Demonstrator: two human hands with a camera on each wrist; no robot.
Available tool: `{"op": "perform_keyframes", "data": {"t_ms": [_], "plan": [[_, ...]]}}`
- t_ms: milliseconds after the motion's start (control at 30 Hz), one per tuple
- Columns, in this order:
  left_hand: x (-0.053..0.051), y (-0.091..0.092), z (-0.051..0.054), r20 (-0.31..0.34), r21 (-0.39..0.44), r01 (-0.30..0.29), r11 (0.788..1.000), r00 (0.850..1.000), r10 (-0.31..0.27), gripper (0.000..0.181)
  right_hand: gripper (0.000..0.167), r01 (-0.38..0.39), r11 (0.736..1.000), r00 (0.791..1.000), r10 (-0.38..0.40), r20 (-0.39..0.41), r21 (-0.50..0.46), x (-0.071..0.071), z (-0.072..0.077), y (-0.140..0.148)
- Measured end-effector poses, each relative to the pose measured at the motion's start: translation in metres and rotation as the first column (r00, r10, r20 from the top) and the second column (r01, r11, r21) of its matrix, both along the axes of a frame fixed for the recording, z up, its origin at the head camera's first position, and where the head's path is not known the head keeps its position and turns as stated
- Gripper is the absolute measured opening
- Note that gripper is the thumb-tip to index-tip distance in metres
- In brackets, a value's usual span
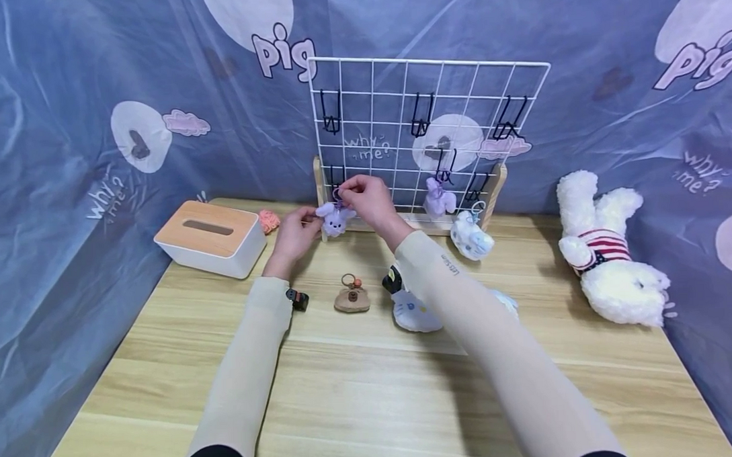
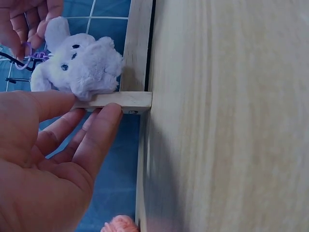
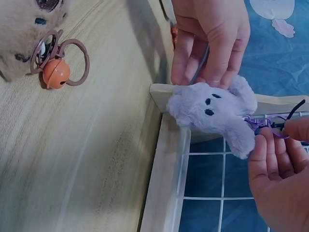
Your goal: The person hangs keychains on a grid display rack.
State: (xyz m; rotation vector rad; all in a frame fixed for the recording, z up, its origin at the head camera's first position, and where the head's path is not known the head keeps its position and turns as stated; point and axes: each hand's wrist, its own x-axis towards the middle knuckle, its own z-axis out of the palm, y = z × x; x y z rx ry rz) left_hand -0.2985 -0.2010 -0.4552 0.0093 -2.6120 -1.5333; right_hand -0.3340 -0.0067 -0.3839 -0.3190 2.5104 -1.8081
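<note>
A lavender long-eared plush keychain [image 1: 334, 221] hangs by the lower left of the white wire grid rack [image 1: 392, 120]. My right hand [image 1: 370, 200] pinches its purple ring [image 3: 277, 126], close to a black hook [image 3: 295, 110]. Beside the plush, my left hand [image 1: 296, 236] holds the rack's wooden side post [image 2: 133, 100], thumb on one side and fingers on the other. In the left wrist view, the thumb also lies close against the plush, and whether it touches is unclear. A second lavender plush [image 1: 439, 199] and a white plush keychain [image 1: 470, 236] hang at the right.
Several black hooks [image 1: 421, 122] hang on the grid. A tissue box [image 1: 222, 257] and a coral-coloured item [image 1: 269, 221] stand left. On the table lie a brown pouch keychain [image 1: 352, 299], a white plush [image 1: 414, 314] partly behind my right arm, and a large white plush toy [image 1: 622, 290].
</note>
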Motion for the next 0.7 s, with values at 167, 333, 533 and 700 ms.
{"op": "perform_keyframes", "data": {"t_ms": [167,333,533,700], "plan": [[0.0003,0.0003,-0.0002,0.001,0.015,0.003,1.000,1.000,-0.003,0.033,0.014,0.031,1.000,0.999,-0.031,-0.011,-0.007,-0.0015,-0.0026,-0.0021],[0.0003,0.0003,0.0002,0.004,0.018,0.002,1.000,1.000,-0.002,0.033,0.014,0.054,0.998,0.998,-0.054,-0.014,-0.010,-0.0030,-0.0030,-0.0038],[0.0000,0.0000,-0.0001,0.008,0.016,-0.004,1.000,1.000,0.004,0.032,0.015,0.062,0.998,0.998,-0.062,-0.015,-0.012,-0.0038,-0.0035,-0.0047],[-0.0001,0.0004,-0.0008,0.012,0.017,0.000,1.000,1.000,0.000,0.032,0.015,0.070,0.998,0.997,-0.070,-0.017,0.002,-0.0022,-0.0051,-0.0044]]}}
